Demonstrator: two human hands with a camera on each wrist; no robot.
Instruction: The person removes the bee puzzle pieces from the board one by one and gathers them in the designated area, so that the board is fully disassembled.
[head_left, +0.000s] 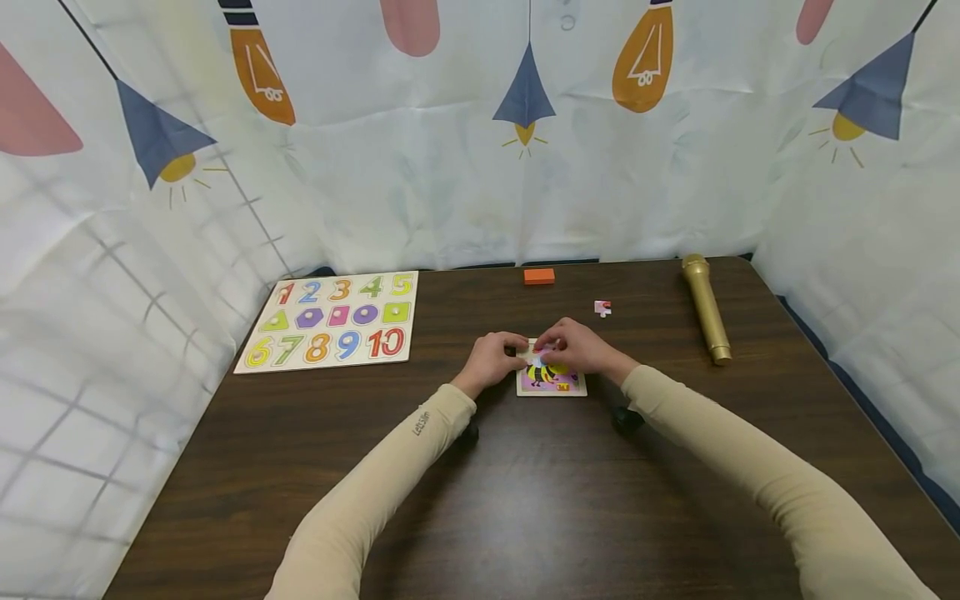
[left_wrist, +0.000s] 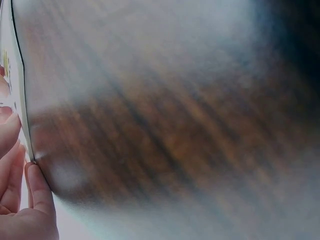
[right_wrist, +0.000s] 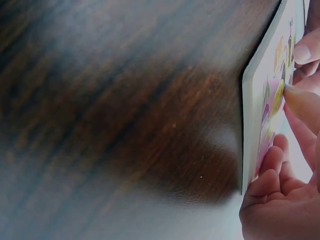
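Observation:
A small bee jigsaw puzzle (head_left: 551,388) with a pale frame lies flat on the table, its picture purple, yellow and black. My left hand (head_left: 491,360) holds its upper left corner, thumb and index fingertip overlapping the frame. From the right, my right hand (head_left: 581,347) reaches over the picture, thumb and index finger pinching at a puzzle piece near the top, which the fingers mostly hide. The right wrist view has the right thumb (right_wrist: 302,102) against the board's face and the other fingers curled at its edge. Beyond the right hand lies a loose pink-and-white puzzle piece (head_left: 602,308).
A number-and-shape board (head_left: 337,320) lies at the far left of the dark wooden table (head_left: 517,500). An orange block (head_left: 538,277) sits near the back edge. At the right stands apart a gold microphone-shaped cylinder (head_left: 707,310), lying lengthwise. A patterned curtain (head_left: 450,192) surrounds the table.

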